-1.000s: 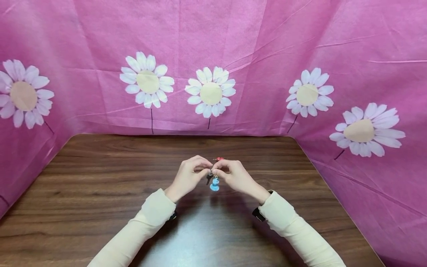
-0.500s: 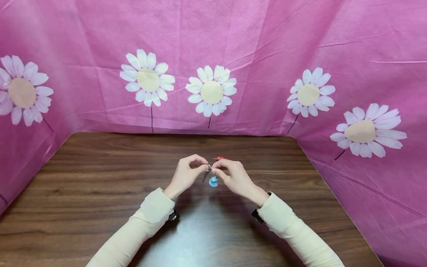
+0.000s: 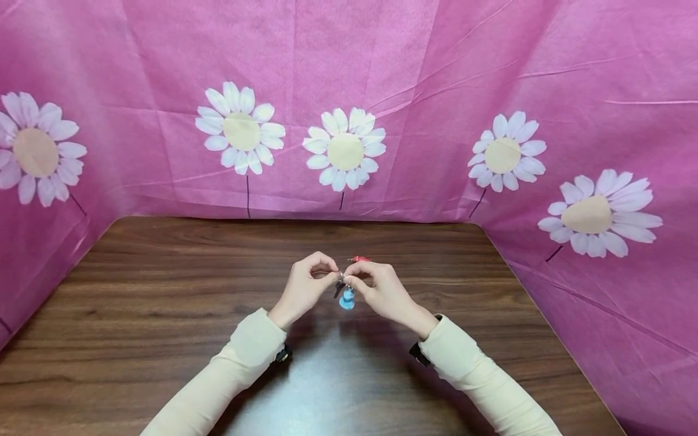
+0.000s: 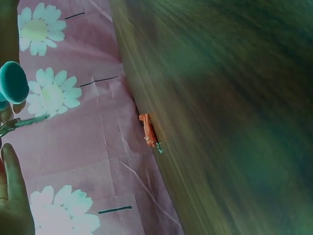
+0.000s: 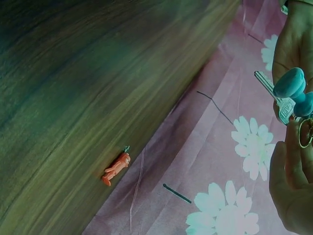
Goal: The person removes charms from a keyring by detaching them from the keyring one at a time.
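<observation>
Pink flowered cloth backs a wooden table, above which left hand and right hand pinch metal fittings between them, key and blue charm dangling; exact contact is unclear, but a steady pinch should limit swinging.

You've got 2 hands, 2 sleeves, 1 visible key, 1 blue charm, 1 red figure, 1 table, 1 pink cloth, 5 printed daisies in your head view.

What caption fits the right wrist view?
Fingers hold a key and blue charm; a figurine lies on the table.
</observation>
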Demonstrator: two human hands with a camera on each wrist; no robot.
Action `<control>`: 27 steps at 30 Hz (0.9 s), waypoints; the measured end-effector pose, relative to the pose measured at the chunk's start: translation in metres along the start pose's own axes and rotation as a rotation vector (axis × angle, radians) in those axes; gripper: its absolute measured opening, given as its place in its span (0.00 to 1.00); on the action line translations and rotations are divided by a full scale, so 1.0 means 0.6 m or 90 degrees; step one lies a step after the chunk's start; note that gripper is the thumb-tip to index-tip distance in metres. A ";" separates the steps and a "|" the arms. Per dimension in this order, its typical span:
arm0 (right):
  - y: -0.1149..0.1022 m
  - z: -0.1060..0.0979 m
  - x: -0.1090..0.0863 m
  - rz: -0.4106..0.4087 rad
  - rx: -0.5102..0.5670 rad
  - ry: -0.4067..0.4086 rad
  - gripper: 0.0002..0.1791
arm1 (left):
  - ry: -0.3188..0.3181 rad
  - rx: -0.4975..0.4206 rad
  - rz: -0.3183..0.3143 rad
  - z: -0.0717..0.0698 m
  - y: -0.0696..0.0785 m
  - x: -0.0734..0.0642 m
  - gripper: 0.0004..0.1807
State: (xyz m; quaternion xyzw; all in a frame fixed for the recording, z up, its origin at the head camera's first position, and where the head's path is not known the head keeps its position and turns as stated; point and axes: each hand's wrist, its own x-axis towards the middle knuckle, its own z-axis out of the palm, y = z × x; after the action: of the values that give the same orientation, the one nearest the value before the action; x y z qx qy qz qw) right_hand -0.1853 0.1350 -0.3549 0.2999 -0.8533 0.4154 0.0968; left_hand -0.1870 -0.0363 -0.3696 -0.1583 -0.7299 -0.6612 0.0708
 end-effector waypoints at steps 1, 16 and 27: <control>-0.001 0.000 0.000 0.002 0.000 0.000 0.02 | 0.000 0.007 0.005 0.000 0.009 -0.002 0.04; 0.008 0.003 -0.005 -0.063 -0.043 0.015 0.02 | -0.019 0.022 -0.009 -0.004 0.036 -0.012 0.04; 0.012 0.002 -0.009 -0.026 -0.043 0.004 0.02 | -0.068 0.043 0.017 -0.003 0.035 -0.012 0.03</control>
State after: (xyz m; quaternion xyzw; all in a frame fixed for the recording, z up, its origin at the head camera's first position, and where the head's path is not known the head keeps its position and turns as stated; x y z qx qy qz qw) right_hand -0.1848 0.1398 -0.3624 0.3123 -0.8603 0.3853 0.1181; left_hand -0.1737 -0.0378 -0.3520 -0.2006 -0.7524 -0.6257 0.0461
